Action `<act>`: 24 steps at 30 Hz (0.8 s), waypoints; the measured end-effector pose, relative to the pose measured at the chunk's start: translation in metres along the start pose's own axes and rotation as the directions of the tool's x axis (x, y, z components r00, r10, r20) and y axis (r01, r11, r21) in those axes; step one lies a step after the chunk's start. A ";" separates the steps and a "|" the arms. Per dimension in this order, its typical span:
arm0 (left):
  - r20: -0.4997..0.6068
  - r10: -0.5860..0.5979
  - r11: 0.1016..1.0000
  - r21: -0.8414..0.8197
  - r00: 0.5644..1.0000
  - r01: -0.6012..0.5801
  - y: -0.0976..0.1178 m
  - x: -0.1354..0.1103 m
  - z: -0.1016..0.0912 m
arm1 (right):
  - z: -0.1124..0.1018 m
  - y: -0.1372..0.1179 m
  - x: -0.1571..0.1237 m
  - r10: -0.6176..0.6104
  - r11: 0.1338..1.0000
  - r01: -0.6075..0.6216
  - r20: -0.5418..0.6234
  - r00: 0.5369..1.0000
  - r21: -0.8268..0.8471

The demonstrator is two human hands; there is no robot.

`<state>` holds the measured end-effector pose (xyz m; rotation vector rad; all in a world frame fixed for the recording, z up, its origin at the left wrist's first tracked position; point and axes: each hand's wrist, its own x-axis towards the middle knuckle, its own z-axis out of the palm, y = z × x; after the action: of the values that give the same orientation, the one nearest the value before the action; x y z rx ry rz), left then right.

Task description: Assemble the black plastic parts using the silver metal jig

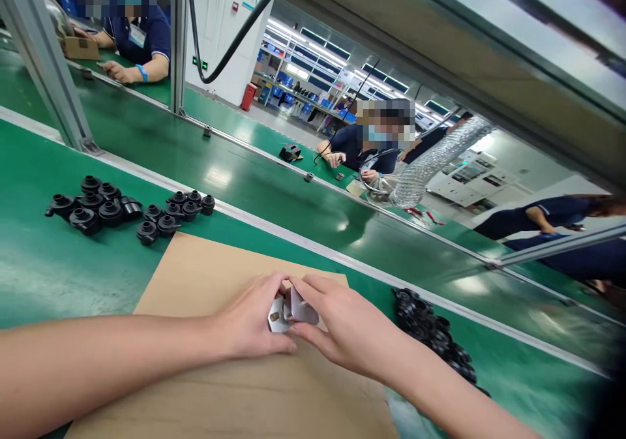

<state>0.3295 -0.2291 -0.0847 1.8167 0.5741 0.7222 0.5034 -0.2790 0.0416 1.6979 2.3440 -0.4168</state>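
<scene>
Over a brown cardboard sheet (pixel 205 400), my two hands meet around small silvery metal parts. My left hand (pixel 247 321) is closed around a flat metal piece (pixel 276 316) with a hole in it. Fingers and thumb of my right hand (pixel 337 318) pinch a smooth metal bracket (pixel 304 310) right against it. Whether these are one joined piece or two separate ones, I cannot tell. My fingers cover part of the metal.
Black round plastic housings stand in a left group (pixel 111 212) and a smaller group (pixel 172 214) on the green bench (pixel 44 269). More black parts (pixel 433 334) lie heaped at the right. A metal frame post (pixel 53 67) rises at the left. Co-workers sit across the line.
</scene>
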 end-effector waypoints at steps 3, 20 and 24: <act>-0.015 0.012 1.000 -0.016 1.000 -0.012 -0.006 -0.002 0.005 | 0.000 0.004 0.002 -0.027 0.998 0.026 0.016 1.000 0.063; 0.043 -0.043 0.980 0.196 0.998 0.033 -0.010 0.004 0.009 | 0.002 0.011 0.003 -0.150 0.985 0.148 0.014 0.989 0.089; 0.046 -0.031 0.981 0.194 0.998 0.021 -0.010 0.004 0.007 | 0.002 0.011 0.003 -0.163 0.983 0.162 0.013 0.986 0.092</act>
<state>0.3368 -0.2278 -0.0954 1.9969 0.6534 0.6200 0.5131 -0.2738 0.0380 1.5363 2.4937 -0.5745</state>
